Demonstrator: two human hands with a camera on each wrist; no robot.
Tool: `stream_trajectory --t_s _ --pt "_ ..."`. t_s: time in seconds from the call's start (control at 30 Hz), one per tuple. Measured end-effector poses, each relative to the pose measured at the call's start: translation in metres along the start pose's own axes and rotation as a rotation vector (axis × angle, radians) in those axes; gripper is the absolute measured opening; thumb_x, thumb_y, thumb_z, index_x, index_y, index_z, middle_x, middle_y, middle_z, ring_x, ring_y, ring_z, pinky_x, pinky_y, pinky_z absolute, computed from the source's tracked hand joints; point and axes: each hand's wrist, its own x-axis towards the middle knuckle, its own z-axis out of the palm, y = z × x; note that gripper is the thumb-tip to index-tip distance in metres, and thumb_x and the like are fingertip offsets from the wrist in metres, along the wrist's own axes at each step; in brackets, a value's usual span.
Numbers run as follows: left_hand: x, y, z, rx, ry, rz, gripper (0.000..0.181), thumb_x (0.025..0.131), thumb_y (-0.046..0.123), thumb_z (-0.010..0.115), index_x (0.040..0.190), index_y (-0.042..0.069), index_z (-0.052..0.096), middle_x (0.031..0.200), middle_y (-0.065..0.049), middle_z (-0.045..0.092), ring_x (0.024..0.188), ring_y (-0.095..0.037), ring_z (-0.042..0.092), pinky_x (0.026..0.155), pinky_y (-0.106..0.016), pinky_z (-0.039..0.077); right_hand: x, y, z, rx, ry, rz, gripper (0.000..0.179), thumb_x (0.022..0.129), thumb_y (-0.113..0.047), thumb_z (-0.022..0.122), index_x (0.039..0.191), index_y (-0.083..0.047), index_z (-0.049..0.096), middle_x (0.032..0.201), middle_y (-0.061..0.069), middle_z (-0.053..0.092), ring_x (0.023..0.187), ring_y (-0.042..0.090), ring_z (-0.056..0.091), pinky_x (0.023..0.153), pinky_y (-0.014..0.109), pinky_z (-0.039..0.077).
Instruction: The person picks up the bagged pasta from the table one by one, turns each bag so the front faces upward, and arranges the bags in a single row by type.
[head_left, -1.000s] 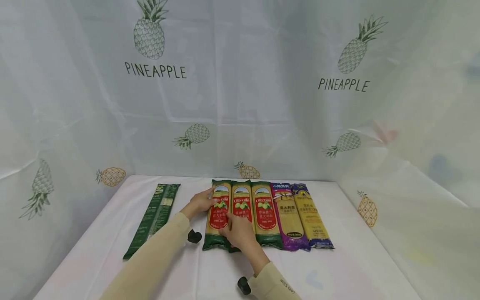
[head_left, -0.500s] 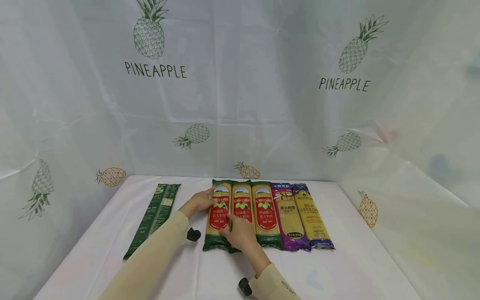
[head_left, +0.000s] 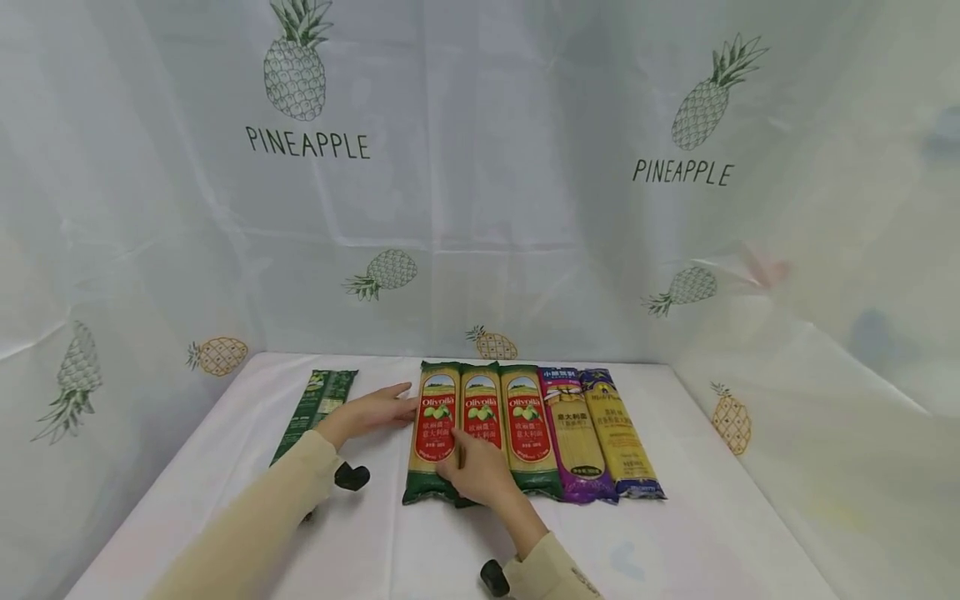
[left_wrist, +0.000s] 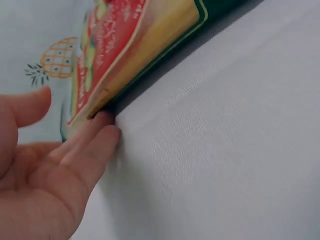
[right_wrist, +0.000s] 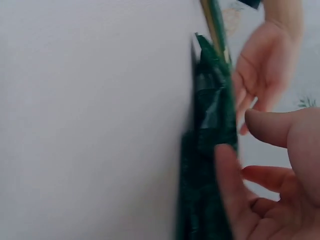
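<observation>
Three green-ended bags of spaghetti with red labels lie side by side: a left bag [head_left: 435, 417], a middle bag [head_left: 480, 407] and a third bag [head_left: 531, 427]. At the left bag's outer edge is my left hand [head_left: 367, 414], fingers stretched out. In the left wrist view its fingertips meet the bag [left_wrist: 150, 42] near the cloth, thumb raised. My right hand [head_left: 482, 471] rests over the lower part of the left and middle bags, thumb toward the left bag. The right wrist view shows its fingers spread loosely beside the green bag ends [right_wrist: 202, 175].
A purple spaghetti bag [head_left: 576, 433] and a yellow-and-blue one [head_left: 621, 437] continue the row rightward. A green bag [head_left: 303, 417] lies apart at left, partly hidden by the left forearm. White cloth covers the table [head_left: 675, 542]; a pineapple-print curtain [head_left: 495, 200] hangs behind.
My left hand has drawn slightly left off the left bag's face, its fingers straighter, and its forearm covers more of the green bag. The right hand and the row stay nearly still.
</observation>
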Motion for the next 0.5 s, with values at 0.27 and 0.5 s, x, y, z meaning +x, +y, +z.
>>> stream_trajectory --t_s 0.27,0.5 --pt "-0.055 0.005 -0.026 0.192 -0.068 0.010 0.079 0.110 0.044 0.058 0.169 0.005 0.023 0.158 -0.027 0.048 0.137 -0.040 0.059 0.113 -0.054 0.047 -0.005 -0.014 -0.009 0.156 -0.005 0.031 0.064 0.098 -0.024 0.077 0.152 0.002 0.055 0.122 0.025 0.070 0.087 0.036 0.072 0.077 0.054 0.061" --pt "-0.094 -0.015 -0.098 0.396 0.226 0.085 0.069 0.111 0.038 0.059 0.164 0.001 0.035 0.147 -0.030 0.053 0.129 -0.045 0.059 0.104 -0.059 0.050 0.003 -0.042 0.015 0.297 -0.062 -0.139 0.056 0.097 -0.016 0.076 0.149 -0.004 0.059 0.088 -0.002 0.059 0.069 0.008 0.057 0.065 0.025 0.047"
